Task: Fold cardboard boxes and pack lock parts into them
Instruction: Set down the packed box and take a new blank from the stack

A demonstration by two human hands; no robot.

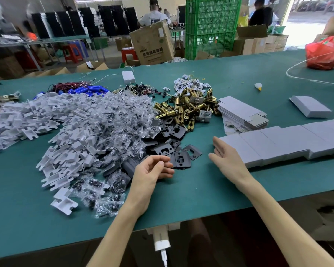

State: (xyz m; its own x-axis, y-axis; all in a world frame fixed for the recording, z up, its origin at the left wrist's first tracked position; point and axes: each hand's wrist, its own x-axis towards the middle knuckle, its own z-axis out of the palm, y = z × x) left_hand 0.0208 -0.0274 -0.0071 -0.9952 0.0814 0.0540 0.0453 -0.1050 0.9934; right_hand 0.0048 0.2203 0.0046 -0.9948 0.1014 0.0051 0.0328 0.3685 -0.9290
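My left hand (152, 169) hovers palm-up over the green table (201, 189), fingers loosely curled and empty, just in front of a heap of black strike plates (174, 145). With straight fingers, my right hand (227, 156) reaches beside the nearest box in a row of folded grey boxes (278, 141). Flat unfolded box blanks (241, 114) are stacked behind that row. Brass latch bolts (189, 106) lie in a pile at the centre. Clear bags of screws (114, 128) and white plastic inserts (66, 151) spread to the left.
One folded grey box (310, 106) lies apart at the right. A red bag (324, 53) and a clear hose sit at the far right. Blue cells with wires (85, 89) and a white adapter (128, 77) are at the back. People, crates and cartons stand beyond the table.
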